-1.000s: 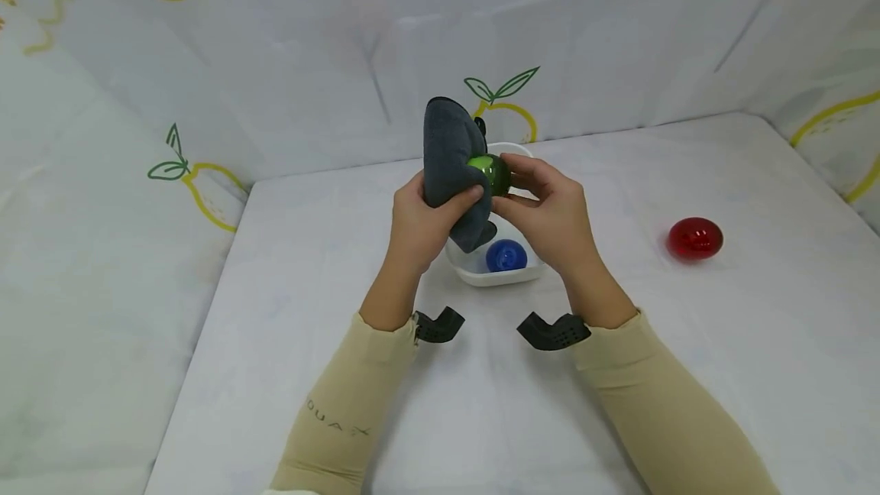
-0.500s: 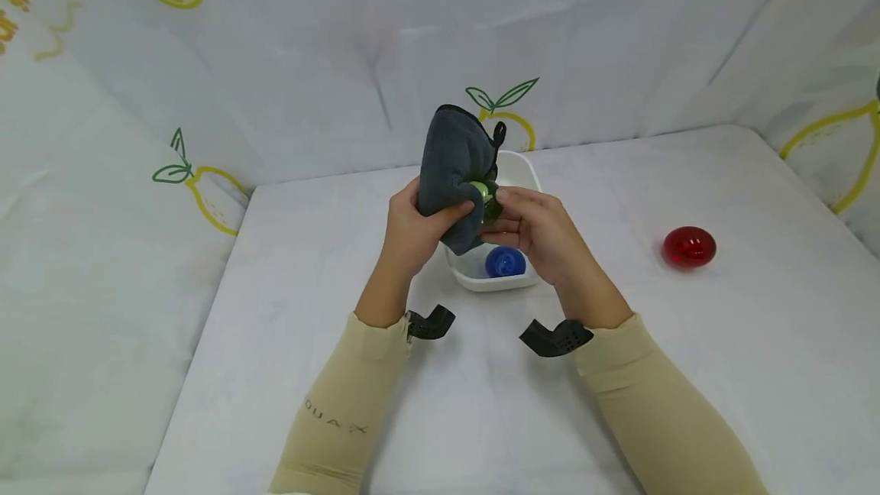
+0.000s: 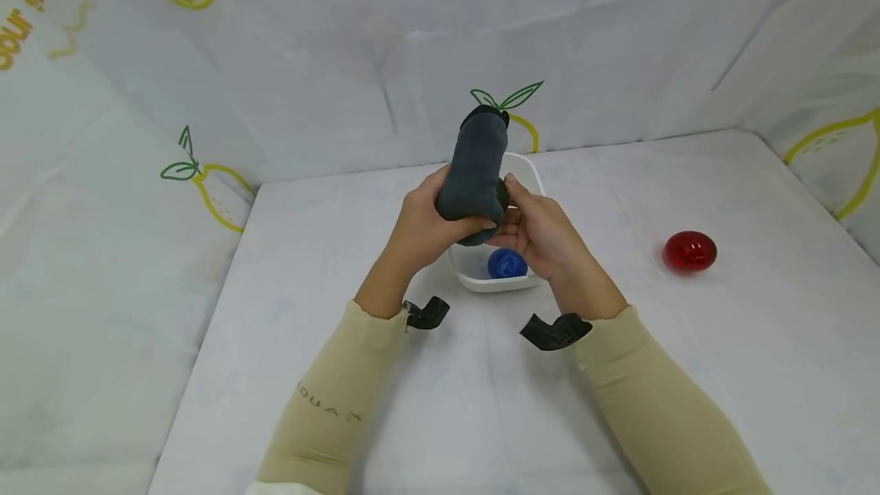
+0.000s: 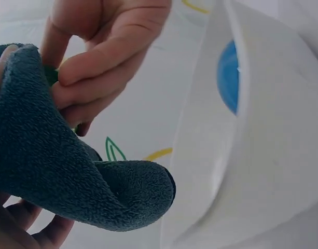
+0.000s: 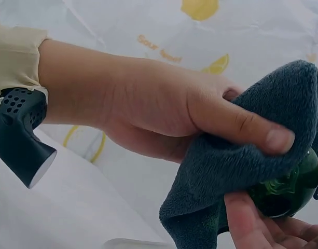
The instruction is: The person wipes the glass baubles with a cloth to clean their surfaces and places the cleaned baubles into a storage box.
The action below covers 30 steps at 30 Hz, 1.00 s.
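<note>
Head view: the person's left hand [image 3: 433,224] is gripping a dark grey-blue cloth [image 3: 474,166], its fingers clamped on the fabric and its thumb pressing across the lower folds. The right hand [image 3: 543,239] is working just beside it, fingers curled, holding a green glassy ball [image 3: 503,193] that is peeking out past the cloth's right edge. Both the cloth and the ball are hanging in the air, lifted off the tabletop [image 3: 481,411], and from this angle they are covering part of a white container [image 3: 525,167] behind them.

From the right wrist I'm seeing more of the ball: the cloth is lying against one side of it, the left thumb is pressing the fabric close by, and the right hand's fingers are supporting the ball from below and from the side. From the left wrist, the right hand is almost hiding it, only slivers of green showing between the fingers and the cloth.

Inside the white container a blue ball [image 3: 507,263] is resting near the end closest to the person. Well apart, over to the right, a red ball [image 3: 690,251] is lying directly on the tabletop. Behind everything, a white sheet [image 3: 302,90] with lemon drawings is hanging.
</note>
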Each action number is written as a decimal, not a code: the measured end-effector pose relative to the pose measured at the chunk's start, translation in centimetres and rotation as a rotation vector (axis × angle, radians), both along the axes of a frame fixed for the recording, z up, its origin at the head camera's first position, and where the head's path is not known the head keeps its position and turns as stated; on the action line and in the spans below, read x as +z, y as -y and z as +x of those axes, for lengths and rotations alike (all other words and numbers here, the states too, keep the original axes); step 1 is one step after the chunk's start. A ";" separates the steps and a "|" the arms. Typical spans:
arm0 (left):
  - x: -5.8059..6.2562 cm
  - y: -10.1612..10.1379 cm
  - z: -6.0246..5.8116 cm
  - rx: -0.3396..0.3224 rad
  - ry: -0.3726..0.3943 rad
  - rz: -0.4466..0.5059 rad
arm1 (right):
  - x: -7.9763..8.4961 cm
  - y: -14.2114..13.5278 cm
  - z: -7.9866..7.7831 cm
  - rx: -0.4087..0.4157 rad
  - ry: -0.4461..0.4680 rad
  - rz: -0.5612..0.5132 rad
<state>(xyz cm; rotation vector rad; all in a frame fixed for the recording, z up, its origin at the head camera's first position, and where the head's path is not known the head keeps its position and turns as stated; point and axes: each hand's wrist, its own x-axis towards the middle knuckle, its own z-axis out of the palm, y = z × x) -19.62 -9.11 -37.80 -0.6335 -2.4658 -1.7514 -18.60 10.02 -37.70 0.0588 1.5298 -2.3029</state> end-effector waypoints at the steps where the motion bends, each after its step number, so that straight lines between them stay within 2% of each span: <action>1: 0.0 0.0 -0.1 0.005 -0.035 -0.037 | 0.1 0.0 -0.1 -0.013 -0.001 0.006; 4: 0.1 -0.1 -0.2 0.046 -0.129 -0.146 | 0.1 -0.1 -0.2 -0.065 -0.011 0.017; 7: 0.0 -0.3 -0.3 0.118 -0.181 -0.239 | 0.1 0.1 -0.2 -0.140 -0.043 0.032; 11: -0.2 -0.6 -0.4 0.217 -0.164 -0.328 | 0.1 0.2 -0.3 -0.218 -0.074 0.019; 14: -0.4 -0.4 -0.5 0.251 -0.156 -0.348 | 0.2 0.3 -0.3 -0.229 -0.096 -0.004; 17: -0.6 0.0 -0.8 0.256 -0.097 -0.304 | 0.2 0.2 -0.6 -0.203 -0.120 -0.026; 21: -1.0 0.8 -1.1 0.228 0.055 -0.154 | 0.1 0.1 -1.1 -0.143 -0.114 -0.088; 23: -1.2 1.1 -1.4 0.217 0.088 -0.089 | 0.1 0.0 -1.3 -0.129 -0.108 -0.106; 26: -1.2 1.6 -1.8 0.236 0.070 -0.007 | 0.0 0.0 -1.6 -0.137 -0.116 -0.081; 30: -0.4 3.0 -2.1 0.318 0.021 0.072 | -0.3 0.0 -2.1 -0.161 -0.128 0.082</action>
